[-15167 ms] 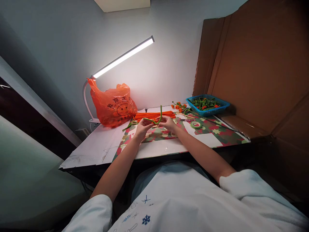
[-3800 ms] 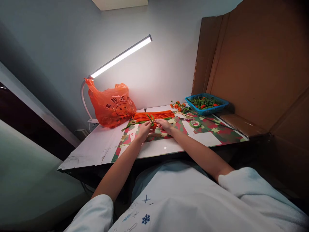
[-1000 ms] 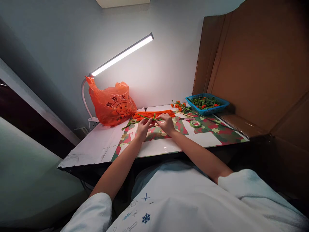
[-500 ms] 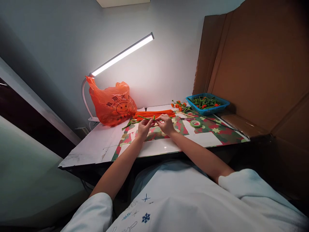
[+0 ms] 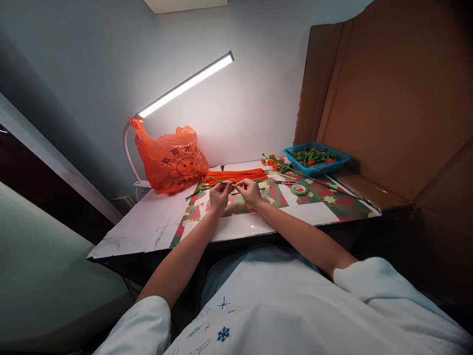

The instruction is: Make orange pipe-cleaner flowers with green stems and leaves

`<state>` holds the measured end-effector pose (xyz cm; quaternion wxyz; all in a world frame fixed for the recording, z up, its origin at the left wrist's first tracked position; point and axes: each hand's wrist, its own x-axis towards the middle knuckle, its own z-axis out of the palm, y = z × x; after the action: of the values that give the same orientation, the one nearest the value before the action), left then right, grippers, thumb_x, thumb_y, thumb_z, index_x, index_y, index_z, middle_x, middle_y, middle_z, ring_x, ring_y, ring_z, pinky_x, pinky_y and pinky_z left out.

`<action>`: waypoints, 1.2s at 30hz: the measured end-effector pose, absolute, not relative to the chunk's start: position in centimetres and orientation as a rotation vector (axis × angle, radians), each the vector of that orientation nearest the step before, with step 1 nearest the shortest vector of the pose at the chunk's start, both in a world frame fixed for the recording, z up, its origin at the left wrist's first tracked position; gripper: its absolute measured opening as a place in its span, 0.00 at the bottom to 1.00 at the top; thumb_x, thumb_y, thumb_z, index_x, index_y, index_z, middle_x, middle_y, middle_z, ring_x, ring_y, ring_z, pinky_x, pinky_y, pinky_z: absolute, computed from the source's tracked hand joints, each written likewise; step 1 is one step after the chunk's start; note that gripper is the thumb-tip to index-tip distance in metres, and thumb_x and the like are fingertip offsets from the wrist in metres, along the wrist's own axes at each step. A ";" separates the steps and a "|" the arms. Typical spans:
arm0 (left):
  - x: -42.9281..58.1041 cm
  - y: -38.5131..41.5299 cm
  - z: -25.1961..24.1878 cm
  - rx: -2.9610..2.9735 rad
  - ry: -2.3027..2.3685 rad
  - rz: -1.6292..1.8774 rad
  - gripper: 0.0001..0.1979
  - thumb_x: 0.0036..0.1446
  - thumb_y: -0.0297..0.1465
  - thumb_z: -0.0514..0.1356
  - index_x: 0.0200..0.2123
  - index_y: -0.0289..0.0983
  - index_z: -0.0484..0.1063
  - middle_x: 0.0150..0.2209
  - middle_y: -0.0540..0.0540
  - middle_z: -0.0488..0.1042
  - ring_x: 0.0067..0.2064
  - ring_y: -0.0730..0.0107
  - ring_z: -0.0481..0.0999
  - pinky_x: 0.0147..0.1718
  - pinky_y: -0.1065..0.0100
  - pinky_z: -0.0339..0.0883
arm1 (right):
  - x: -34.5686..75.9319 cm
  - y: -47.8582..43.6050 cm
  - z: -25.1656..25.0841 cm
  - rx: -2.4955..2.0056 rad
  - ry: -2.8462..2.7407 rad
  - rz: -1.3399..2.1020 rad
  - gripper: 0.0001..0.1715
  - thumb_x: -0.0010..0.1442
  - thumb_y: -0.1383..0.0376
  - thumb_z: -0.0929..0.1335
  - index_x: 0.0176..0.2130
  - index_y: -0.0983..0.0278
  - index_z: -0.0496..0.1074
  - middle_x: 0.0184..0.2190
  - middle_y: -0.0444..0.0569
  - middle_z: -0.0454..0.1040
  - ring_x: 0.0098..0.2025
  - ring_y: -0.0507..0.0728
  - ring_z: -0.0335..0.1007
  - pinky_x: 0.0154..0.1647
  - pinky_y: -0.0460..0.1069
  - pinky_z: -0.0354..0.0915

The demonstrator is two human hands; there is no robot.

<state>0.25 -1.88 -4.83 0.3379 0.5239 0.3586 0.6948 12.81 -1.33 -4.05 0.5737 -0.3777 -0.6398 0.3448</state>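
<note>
A thin green fuzzy stem slants up to the left out of my left hand, whose fingers are pinched on it. Close beside it, my right hand pinches the stem's other end, the fingertips of both hands nearly touching. Just behind my hands lies a bundle of orange fuzzy sticks. More green pieces lie on the table left of my left hand. To the right of my right hand is a roll of green tape.
An orange plastic bag stands at the back left under a lit lamp. Orange flowers lie near a blue basket of green and orange pieces. A cardboard sheet walls the right side.
My fingertips have shifted slightly, and the small upright green bit between them no longer shows. The camera view has moved a little.
</note>
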 end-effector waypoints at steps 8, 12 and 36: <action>0.2 -2.3 -4.7 1.670 1.071 1.885 0.15 0.48 0.43 0.67 0.30 0.36 0.79 0.32 0.43 0.81 0.34 0.64 0.80 0.35 0.64 0.74 | 13.9 -1.5 -2.5 -0.823 -1.160 1.903 0.17 0.48 0.56 0.74 0.23 0.65 0.68 0.18 0.42 0.63 0.22 0.48 0.54 0.24 0.45 0.55; 0.1 -2.0 -4.7 1.511 1.080 1.819 0.18 0.45 0.45 0.68 0.27 0.34 0.78 0.27 0.44 0.79 0.33 0.63 0.80 0.36 0.63 0.75 | 14.3 -1.6 -2.5 -0.925 -1.363 1.353 0.14 0.51 0.56 0.72 0.26 0.64 0.70 0.24 0.46 0.68 0.27 0.52 0.61 0.29 0.48 0.59; 0.0 -1.6 -5.1 1.489 1.387 1.712 0.17 0.48 0.43 0.65 0.22 0.34 0.75 0.24 0.43 0.78 0.29 0.61 0.79 0.32 0.63 0.73 | 12.9 -1.4 -4.2 -1.062 -1.916 0.044 0.11 0.61 0.66 0.64 0.29 0.65 0.73 0.32 0.50 0.73 0.38 0.57 0.62 0.41 0.52 0.52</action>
<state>-0.02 -1.62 -5.08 0.2388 0.5438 0.5066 0.6250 12.85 -1.36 -4.19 0.4575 -0.4309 -0.7776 0.0177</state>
